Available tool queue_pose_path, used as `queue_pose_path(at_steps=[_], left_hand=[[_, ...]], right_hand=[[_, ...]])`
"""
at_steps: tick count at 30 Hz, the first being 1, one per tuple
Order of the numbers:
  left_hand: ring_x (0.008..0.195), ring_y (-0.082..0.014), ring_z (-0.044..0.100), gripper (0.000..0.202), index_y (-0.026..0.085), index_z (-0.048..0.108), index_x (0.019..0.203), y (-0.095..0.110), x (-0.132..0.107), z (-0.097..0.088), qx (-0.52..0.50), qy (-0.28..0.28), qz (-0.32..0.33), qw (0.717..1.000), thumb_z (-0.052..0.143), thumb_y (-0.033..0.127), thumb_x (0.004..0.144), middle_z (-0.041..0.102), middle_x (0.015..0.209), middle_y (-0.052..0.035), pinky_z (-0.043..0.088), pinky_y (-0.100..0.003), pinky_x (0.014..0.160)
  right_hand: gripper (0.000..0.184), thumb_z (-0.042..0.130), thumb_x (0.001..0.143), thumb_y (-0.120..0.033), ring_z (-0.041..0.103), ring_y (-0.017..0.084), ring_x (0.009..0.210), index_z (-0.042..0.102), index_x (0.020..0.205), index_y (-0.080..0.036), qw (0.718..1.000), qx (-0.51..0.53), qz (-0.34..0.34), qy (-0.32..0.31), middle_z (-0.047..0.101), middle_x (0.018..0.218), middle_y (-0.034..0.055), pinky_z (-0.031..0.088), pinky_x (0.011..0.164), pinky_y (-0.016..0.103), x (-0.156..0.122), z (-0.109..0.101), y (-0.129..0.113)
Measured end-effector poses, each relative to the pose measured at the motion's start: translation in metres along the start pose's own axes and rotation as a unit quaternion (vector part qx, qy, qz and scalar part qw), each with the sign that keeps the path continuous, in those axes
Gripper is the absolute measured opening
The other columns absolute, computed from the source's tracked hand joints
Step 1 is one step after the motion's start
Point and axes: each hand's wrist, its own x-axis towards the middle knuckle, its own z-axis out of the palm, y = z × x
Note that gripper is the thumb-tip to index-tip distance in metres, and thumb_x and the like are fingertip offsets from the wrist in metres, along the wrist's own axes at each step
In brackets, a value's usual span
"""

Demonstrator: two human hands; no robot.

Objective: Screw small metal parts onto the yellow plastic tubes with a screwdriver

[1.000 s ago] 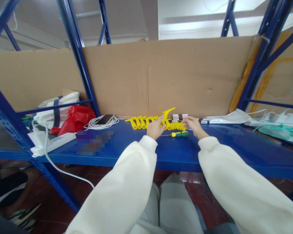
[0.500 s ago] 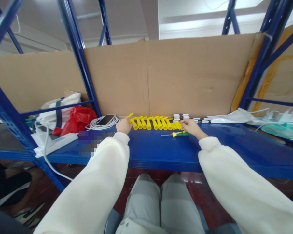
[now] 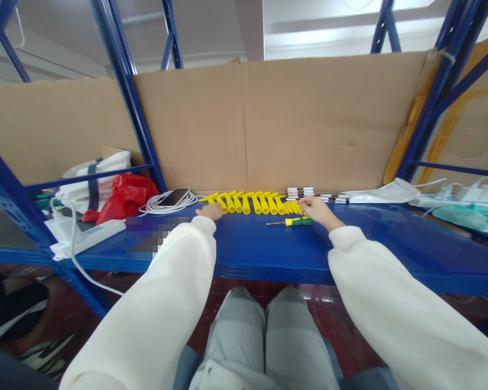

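Observation:
On the blue shelf a row of yellow plastic tube pieces (image 3: 246, 205), each with a slanted top arm, lies side by side. My left hand (image 3: 210, 211) is closed on the leftmost yellow tube piece (image 3: 207, 197); its slanted arm shows above the fingers and the hand hides the rest. At the row's right end are several smaller yellow pieces (image 3: 291, 207). There the fingers of my right hand (image 3: 315, 210) pinch one of these, mostly hidden by the fingertips. Just below the row lies a screwdriver (image 3: 299, 222) with a green and yellow handle.
Stacked white pieces with dark bands (image 3: 300, 193) stand behind my right hand, beside a white plastic bag (image 3: 382, 192). To the left are a phone (image 3: 174, 197) on a coiled white cable, a red bag (image 3: 128, 195) and a power strip (image 3: 91, 237). Cardboard (image 3: 309, 124) walls the back.
My left hand has lowered its yellow tube piece, whose raised arm now lines up with the row's left end. The right hand stays at the small yellow pieces. The view shifts slightly.

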Motion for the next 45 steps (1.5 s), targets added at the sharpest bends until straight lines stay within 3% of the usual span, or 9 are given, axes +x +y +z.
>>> queue_pose_path(at_steps=[5,12,17,23,28,34,38,41,45], left_hand=[[0.147,-0.0391,0.049,0.055,0.02,0.061,0.148,0.0,-0.002,0.001,-0.007,0.037,-0.003,0.999,0.037,0.022,0.098,0.056,0.157,-0.0182,0.026,-0.07,0.123],[0.154,-0.04,0.039,0.063,0.011,0.047,0.159,0.012,-0.016,-0.001,-0.021,0.085,-0.026,0.996,0.034,0.029,0.1,0.042,0.166,-0.0212,0.028,-0.07,0.123],[0.159,-0.0399,0.028,0.065,0.018,0.042,0.163,0.012,-0.038,0.004,-0.031,0.111,-0.05,0.992,0.032,0.038,0.101,0.034,0.171,-0.0155,0.024,-0.076,0.121],[0.163,-0.0408,0.015,0.069,0.022,0.037,0.166,-0.001,-0.053,0.005,-0.02,0.096,-0.091,0.991,0.032,0.047,0.101,0.023,0.175,-0.0114,0.022,-0.08,0.119],[0.163,-0.0425,0.012,0.07,0.025,0.033,0.167,-0.014,-0.048,0.002,-0.017,0.083,-0.11,0.99,0.031,0.05,0.102,0.018,0.176,-0.0117,0.023,-0.084,0.115],[0.162,-0.0417,0.013,0.072,0.023,0.031,0.168,-0.023,-0.038,0.001,-0.046,0.039,-0.115,0.992,0.03,0.052,0.102,0.013,0.177,-0.011,0.026,-0.074,0.121],[0.162,-0.0417,0.016,0.073,0.022,0.032,0.168,-0.026,-0.03,0.001,-0.057,0.045,-0.113,0.991,0.034,0.05,0.101,0.017,0.176,-0.0122,0.026,-0.071,0.123],[0.162,-0.0428,0.016,0.069,0.026,0.037,0.166,-0.019,-0.025,-0.003,-0.072,0.07,-0.103,0.99,0.038,0.047,0.1,0.021,0.176,-0.0117,0.025,-0.076,0.12],[0.162,-0.0412,0.018,0.067,0.031,0.043,0.163,0.009,-0.017,-0.009,-0.116,0.103,-0.054,0.986,0.044,0.048,0.099,0.025,0.175,-0.0088,0.026,-0.075,0.121]], right_hand=[[0.014,0.057,0.085,-0.02,0.064,0.017,0.058,0.069,0.077,-0.019,1.0,-0.003,0.002,-0.004,0.07,0.063,0.0027,0.051,0.061,0.027,-0.001,-0.001,-0.001],[0.013,0.058,0.082,-0.014,0.063,0.015,0.055,0.07,0.079,-0.018,1.0,-0.004,-0.005,0.004,0.068,0.06,0.0004,0.051,0.058,0.024,-0.003,-0.002,-0.004],[0.016,0.057,0.081,-0.011,0.065,0.016,0.057,0.071,0.082,-0.017,1.0,0.0,0.018,-0.004,0.07,0.062,0.0015,0.055,0.063,0.027,-0.002,-0.005,-0.004],[0.016,0.058,0.082,-0.012,0.068,0.018,0.062,0.073,0.084,-0.018,1.0,0.006,0.022,0.0,0.072,0.063,0.0023,0.056,0.065,0.027,-0.002,-0.004,-0.001],[0.018,0.057,0.081,-0.011,0.069,0.018,0.063,0.073,0.085,-0.018,1.0,0.005,0.022,0.003,0.071,0.062,0.0021,0.057,0.066,0.028,-0.002,-0.004,0.0],[0.019,0.056,0.078,-0.011,0.069,0.019,0.063,0.072,0.083,-0.019,1.0,0.015,0.013,0.003,0.07,0.061,0.0009,0.057,0.066,0.028,-0.003,-0.005,0.0],[0.018,0.056,0.077,-0.011,0.07,0.019,0.065,0.071,0.083,-0.018,0.999,0.02,0.03,0.001,0.071,0.064,0.0016,0.058,0.069,0.03,-0.004,-0.006,-0.003],[0.018,0.055,0.077,-0.012,0.07,0.02,0.064,0.071,0.084,-0.018,0.999,0.018,0.047,-0.003,0.072,0.066,0.0027,0.059,0.07,0.031,-0.004,-0.006,-0.005],[0.017,0.056,0.076,-0.013,0.067,0.018,0.058,0.07,0.083,-0.019,0.999,0.025,0.023,0.003,0.07,0.06,0.001,0.057,0.064,0.029,-0.004,-0.007,-0.003]])
